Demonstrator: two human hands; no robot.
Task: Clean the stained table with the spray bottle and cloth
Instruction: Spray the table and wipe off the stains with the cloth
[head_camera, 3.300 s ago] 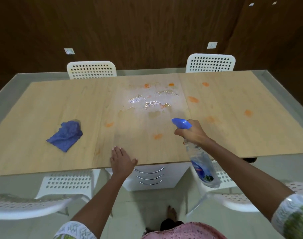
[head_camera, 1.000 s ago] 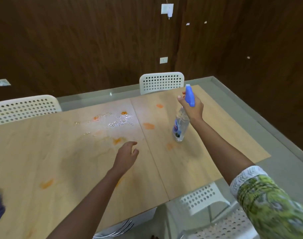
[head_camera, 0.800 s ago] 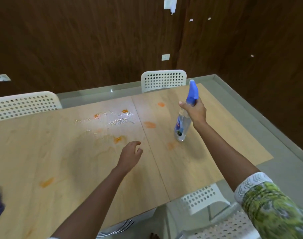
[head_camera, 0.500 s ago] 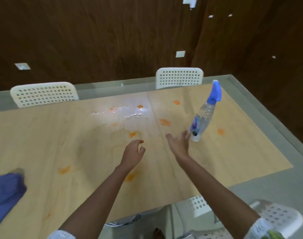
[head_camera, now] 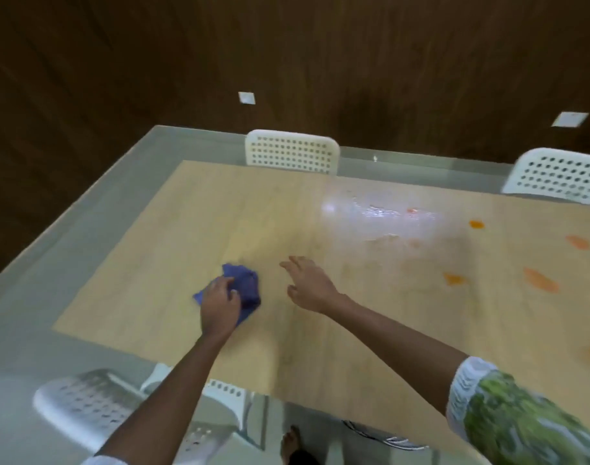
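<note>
Light wooden table (head_camera: 172,263): orange stains (head_camera: 538,280) at right, wet glossy patch (head_camera: 384,213) far centre. White perforated chair (head_camera: 292,152) behind. Left hand (head_camera: 219,302) fingers curled onto crumpled blue cloth (head_camera: 245,286). Right hand (head_camera: 308,280) spread, empty, beside cloth.

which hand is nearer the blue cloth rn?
Left. The left hand is on the blue cloth, fingers curled into it. The right hand hovers open just to the cloth's right, not touching.

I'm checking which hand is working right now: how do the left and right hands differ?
The left hand grips the crumpled blue cloth; the right hand holds nothing. The left hand's fingers curl onto the cloth; the right hand's fingers are spread, pointing towards it. Both hands are over the light wooden table.
</note>
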